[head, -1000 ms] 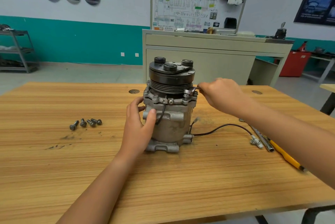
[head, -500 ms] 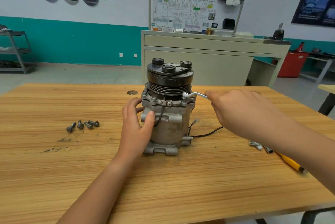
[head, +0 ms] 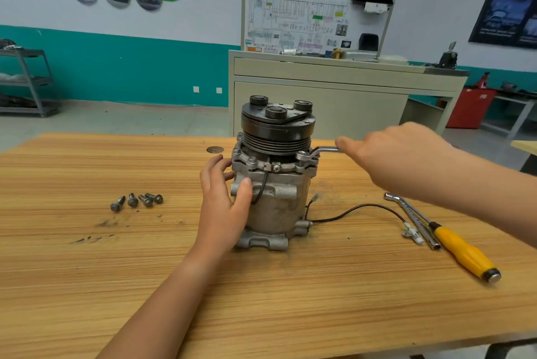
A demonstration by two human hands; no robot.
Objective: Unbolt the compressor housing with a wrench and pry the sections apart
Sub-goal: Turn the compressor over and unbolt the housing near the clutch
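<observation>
A grey metal compressor (head: 277, 198) stands upright in the middle of the wooden table (head: 261, 300), with a black pulley (head: 277, 129) on top. My left hand (head: 225, 201) grips the housing's left side, thumb on the front. My right hand (head: 389, 155) holds the handle of a silver ring wrench (head: 315, 153). The wrench's ring end sits on a bolt at the housing's upper right flange. Several removed bolts (head: 136, 201) lie on the table to the left.
A yellow-handled screwdriver (head: 462, 251) and a metal L-shaped socket wrench (head: 412, 219) lie at the right. The compressor's black wire (head: 357, 209) with a white connector (head: 412, 235) trails rightward. A beige cabinet (head: 334, 91) with a wiring board stands behind the table.
My right hand has swung the wrench handle out to the right and back around the flange bolt. My left hand stays on the housing.
</observation>
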